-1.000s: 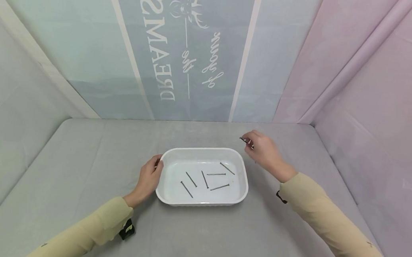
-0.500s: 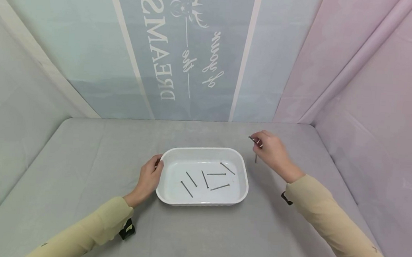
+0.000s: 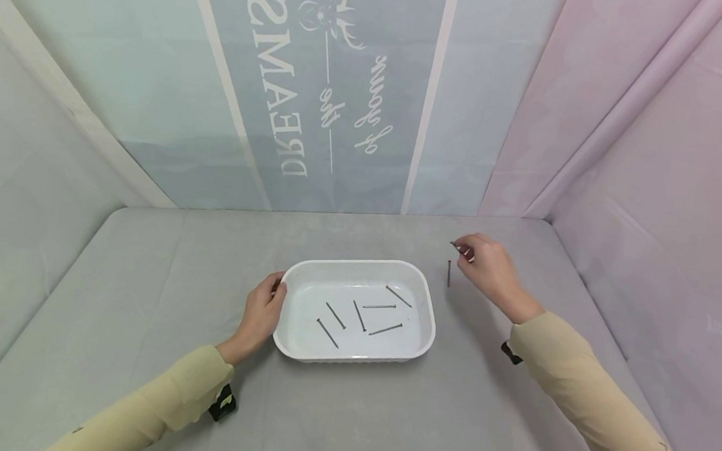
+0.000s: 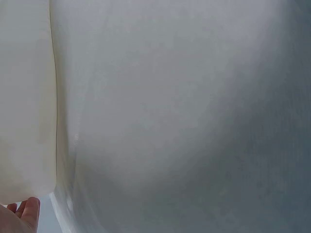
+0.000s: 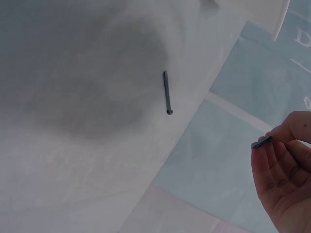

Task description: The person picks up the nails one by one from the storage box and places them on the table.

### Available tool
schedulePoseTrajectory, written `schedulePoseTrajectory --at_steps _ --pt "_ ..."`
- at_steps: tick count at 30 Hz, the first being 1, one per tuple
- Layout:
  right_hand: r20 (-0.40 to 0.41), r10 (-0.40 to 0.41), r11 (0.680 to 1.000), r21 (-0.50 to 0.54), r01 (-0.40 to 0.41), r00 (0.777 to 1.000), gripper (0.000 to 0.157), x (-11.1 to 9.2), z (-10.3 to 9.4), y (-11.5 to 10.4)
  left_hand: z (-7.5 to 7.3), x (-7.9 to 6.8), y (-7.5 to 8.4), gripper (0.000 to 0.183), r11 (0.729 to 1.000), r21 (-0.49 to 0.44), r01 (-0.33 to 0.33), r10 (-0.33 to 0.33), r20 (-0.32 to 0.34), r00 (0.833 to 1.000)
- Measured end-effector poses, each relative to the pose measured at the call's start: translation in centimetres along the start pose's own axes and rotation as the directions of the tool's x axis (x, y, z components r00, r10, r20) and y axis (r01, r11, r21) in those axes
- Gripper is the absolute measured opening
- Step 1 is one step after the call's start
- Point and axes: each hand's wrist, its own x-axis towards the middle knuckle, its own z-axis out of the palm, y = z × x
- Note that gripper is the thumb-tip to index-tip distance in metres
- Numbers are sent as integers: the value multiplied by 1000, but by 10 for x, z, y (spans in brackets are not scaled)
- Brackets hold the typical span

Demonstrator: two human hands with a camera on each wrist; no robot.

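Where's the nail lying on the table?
Head view: the nail lies on the grey table, right of centre, between the white tray and the right hand.

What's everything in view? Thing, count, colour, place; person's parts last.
Tray: 1, white, mid-tabletop
Nails in tray: 6, dark grey, lying apart on its floor
Loose nail: 1, dark, on the tabletop just right of the tray
Held nail: at least 1, dark, in the right fingertips
Tabletop: 1, grey, under the tray
Printed backdrop: 1, blue-green to pink with white mirrored lettering, behind
Side walls: 2, pale, left and right
Wrist devices: 2, black, one at each wrist
Sleeves: 2, beige, on both arms
Left hand: 1, gripping the tray's left rim
Right hand: 1, pinching a nail
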Motion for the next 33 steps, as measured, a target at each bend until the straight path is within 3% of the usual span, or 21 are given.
schedulePoseTrajectory --at_steps 12,21,33 --pt "56 60 998 -11 -60 997 23 -3 -2 14 0 0 2 34 1000 -1 21 -21 7 1000" --pt "135 133 991 -16 -132 982 22 -4 -3 23 1 -1 1 34 1000 -1 13 -13 0 1000" --pt "186 163 986 -3 -165 969 22 -8 4 37 2 0 1 34 1000 -7 4 -4 -3 1000"
